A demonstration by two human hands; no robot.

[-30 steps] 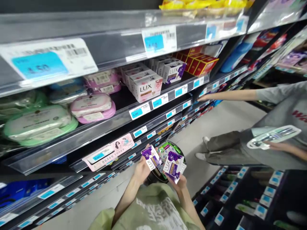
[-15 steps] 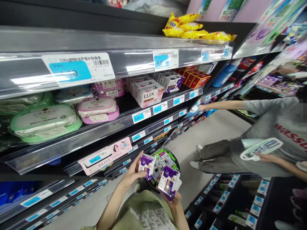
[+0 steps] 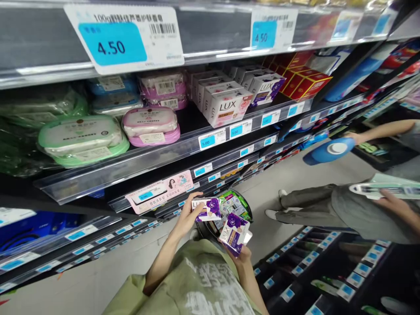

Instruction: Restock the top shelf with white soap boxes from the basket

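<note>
My left hand (image 3: pixel 187 218) grips a purple and white LUX soap box (image 3: pixel 207 209), held flat and turned toward the shelves. My right hand (image 3: pixel 243 254) holds a second purple LUX soap box (image 3: pixel 234 233) lower down, close to my chest. Just beyond both boxes sits a dark round basket (image 3: pixel 243 205) on the floor with several green and white packs in it. On the shelf above stand rows of white LUX boxes (image 3: pixel 225 106) with more purple LUX boxes (image 3: pixel 268 88) to their right.
Green (image 3: pixel 82 140) and pink (image 3: pixel 151 127) soap cases fill the shelf's left, red boxes (image 3: pixel 303 81) its right. Price tags line the shelf edges (image 3: pixel 210 141). Another person (image 3: pixel 357 210) crouches at right, holding a blue bottle (image 3: pixel 328 151) and a flat pack (image 3: pixel 380 189).
My left hand has turned its soap box flat and raised it slightly toward the shelves. The other person has drawn a blue bottle off the shelf. My view has moved closer to the shelves.
</note>
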